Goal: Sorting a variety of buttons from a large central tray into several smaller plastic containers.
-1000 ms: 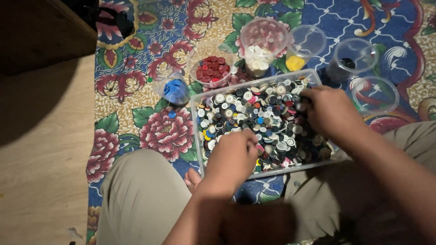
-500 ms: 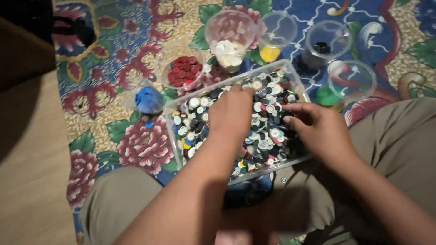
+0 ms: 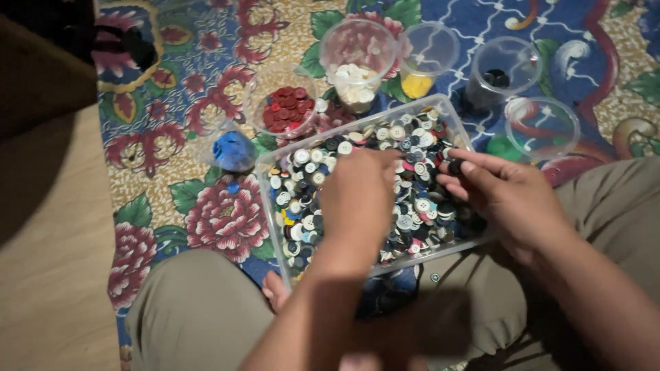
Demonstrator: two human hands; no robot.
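A clear plastic tray [image 3: 265,165] full of mixed buttons [image 3: 419,206] sits on a floral rug between my knees. My left hand [image 3: 357,196] is palm down over the middle of the tray, fingers curled into the buttons. At the tray's right edge, my right hand [image 3: 505,196] pinches a small black button [image 3: 455,166] between thumb and fingertips. Whether the left hand holds anything is hidden under it.
Clear cups stand behind the tray: red buttons [image 3: 285,108], white buttons [image 3: 356,86], yellow ones [image 3: 416,86], black ones [image 3: 496,77], green ones [image 3: 507,145], and a blue-filled cup [image 3: 234,151] at the left. Wooden floor [image 3: 48,275] lies left of the rug.
My left hand moved from the tray's near edge up to its middle. My right hand drew back to the right side and now pinches a black button.
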